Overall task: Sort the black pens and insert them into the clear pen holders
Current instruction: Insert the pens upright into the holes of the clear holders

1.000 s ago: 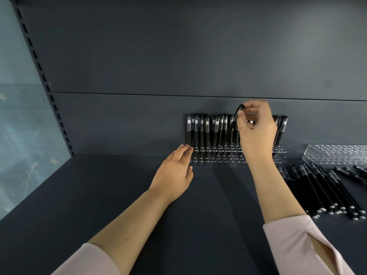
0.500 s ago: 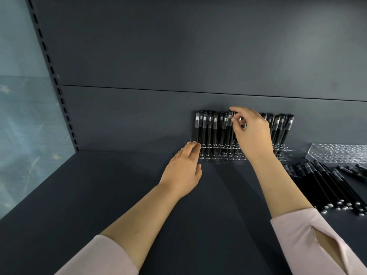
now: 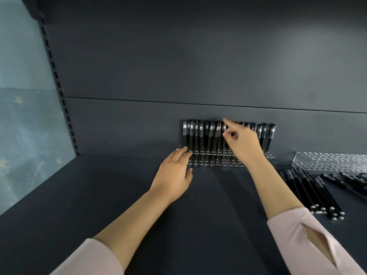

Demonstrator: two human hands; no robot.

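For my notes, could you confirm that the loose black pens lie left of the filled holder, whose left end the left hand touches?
Not quite: the head view shows the loose black pens lying right of the filled holder. The left hand does touch its left end.

You have black pens (image 3: 200, 135) with silvery-grey bands standing in a clear holder (image 3: 214, 162). The loose pens (image 3: 309, 191) are black with silver tips. Your sleeves (image 3: 309, 241) are pale pink. The shelf (image 3: 79, 205) and back panel (image 3: 178, 56) are dark slate grey, and the side wall (image 3: 23, 126) is pale blue with faint stars.
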